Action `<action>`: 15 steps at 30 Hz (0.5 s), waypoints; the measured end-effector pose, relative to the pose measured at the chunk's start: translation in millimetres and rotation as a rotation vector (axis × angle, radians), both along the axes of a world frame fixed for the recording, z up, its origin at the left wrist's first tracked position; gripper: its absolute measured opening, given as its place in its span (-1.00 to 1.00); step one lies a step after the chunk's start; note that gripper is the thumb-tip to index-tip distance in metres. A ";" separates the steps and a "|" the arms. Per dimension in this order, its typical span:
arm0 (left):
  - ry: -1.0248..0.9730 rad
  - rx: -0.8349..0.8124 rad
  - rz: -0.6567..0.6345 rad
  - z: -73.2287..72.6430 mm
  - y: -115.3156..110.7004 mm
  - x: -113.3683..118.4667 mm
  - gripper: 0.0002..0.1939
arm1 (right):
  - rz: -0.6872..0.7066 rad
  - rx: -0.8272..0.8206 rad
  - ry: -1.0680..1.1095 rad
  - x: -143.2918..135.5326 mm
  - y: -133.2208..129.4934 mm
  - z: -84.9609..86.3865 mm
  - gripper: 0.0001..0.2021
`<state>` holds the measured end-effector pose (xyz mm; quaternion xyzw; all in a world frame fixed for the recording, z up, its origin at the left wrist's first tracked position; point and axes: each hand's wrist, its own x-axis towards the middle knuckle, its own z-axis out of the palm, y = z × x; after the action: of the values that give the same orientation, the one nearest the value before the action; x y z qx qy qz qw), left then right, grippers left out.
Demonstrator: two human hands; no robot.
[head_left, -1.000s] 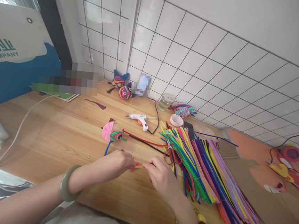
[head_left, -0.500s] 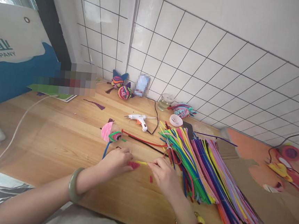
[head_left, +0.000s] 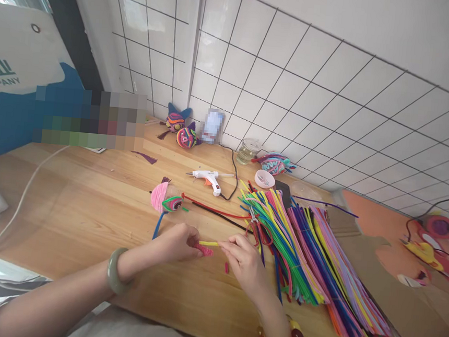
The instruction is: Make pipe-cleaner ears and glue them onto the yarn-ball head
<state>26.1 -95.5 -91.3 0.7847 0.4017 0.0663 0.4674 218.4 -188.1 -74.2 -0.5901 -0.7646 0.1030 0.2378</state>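
Note:
My left hand is closed on a small pink pipe-cleaner piece, whose pointed end sticks out past the fingers. A yellow pipe cleaner runs level from those fingers to my right hand, which pinches its other end. Beyond my left hand lies a ball-shaped craft, partly wrapped in pink, with a green-rimmed eye. Below my right hand a short pink-red scrap rests on the table. Red-handled scissors lie just past that hand, by the pipe cleaners.
Bundles of coloured pipe cleaners cover the right side of the wooden table. Farther back are a white glue gun with its cord, a pink bowl, a glass jar and finished crafts. Cardboard lies far right.
The pink piece shows a little more beyond my left fingers and sits lower under the yellow pipe cleaner. Both hands keep their grip and have barely moved. The view has shifted slightly.

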 end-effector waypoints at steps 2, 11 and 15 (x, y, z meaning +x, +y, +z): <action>-0.069 -0.136 0.022 1.0 -0.8 0.1 -0.66 | 0.003 -0.009 0.028 -2.5 0.7 3.2 -0.76; -0.311 -0.521 0.091 -0.7 -1.2 0.9 -0.71 | 0.021 0.047 -0.055 -0.4 0.7 1.8 -0.75; -0.344 -0.460 0.069 -2.2 -0.6 0.1 -0.70 | 0.025 0.060 -0.089 -0.6 1.1 5.3 -0.74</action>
<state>26.2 -96.2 -93.5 0.6214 0.3474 0.1213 0.6917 217.8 -187.0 -68.9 -0.5770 -0.7845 0.0566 0.2200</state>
